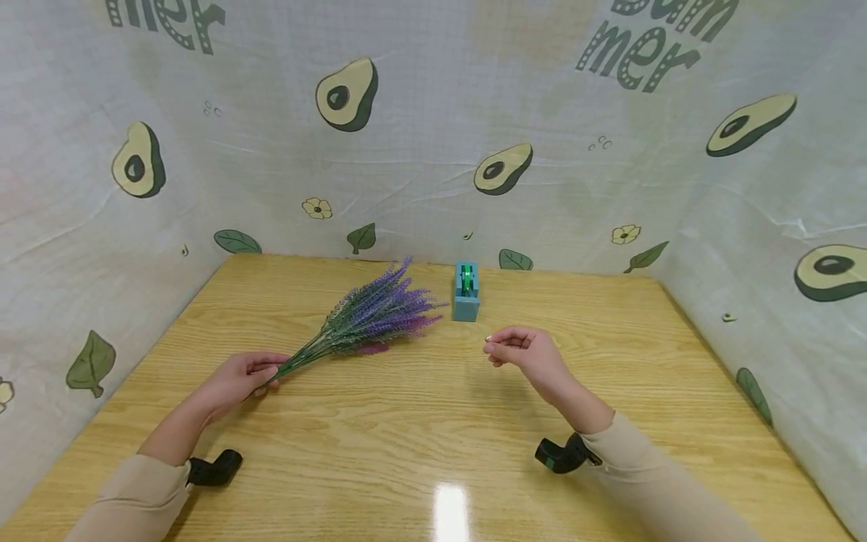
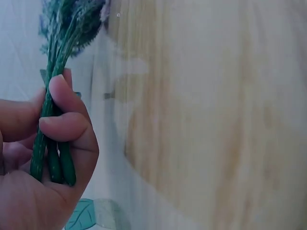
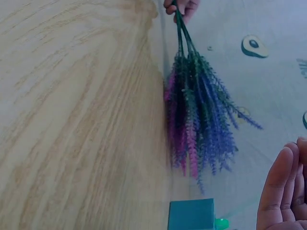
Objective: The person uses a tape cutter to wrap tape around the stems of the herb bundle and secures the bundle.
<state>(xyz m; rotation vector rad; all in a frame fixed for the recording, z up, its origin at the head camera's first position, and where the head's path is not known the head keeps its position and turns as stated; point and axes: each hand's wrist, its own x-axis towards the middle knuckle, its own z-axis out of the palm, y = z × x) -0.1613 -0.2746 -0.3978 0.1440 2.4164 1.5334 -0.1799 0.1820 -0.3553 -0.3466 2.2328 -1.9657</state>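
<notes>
My left hand [image 1: 247, 376] grips the green stems of an artificial lavender bunch [image 1: 379, 312] near their lower ends. In the left wrist view, the fingers curl around several thick stems [image 2: 41, 143]. The purple and pink flower heads point right and away, towards a blue tape dispenser [image 1: 466, 309] with a green roll. My right hand [image 1: 531, 357] hovers over the table right of the dispenser's front, apart from it. Its thumb and forefinger pinch a small pale bit [image 1: 488, 339], too small to identify. The right wrist view shows only part of this hand's fingers [image 3: 278, 187].
A wooden table [image 1: 379, 452] lies under everything, with a bright light reflection near its front edge. Pale cloth [image 1: 420, 211] printed with avocados and leaves closes off the back and both sides. A black wrist camera [image 1: 215, 468] sits on each forearm.
</notes>
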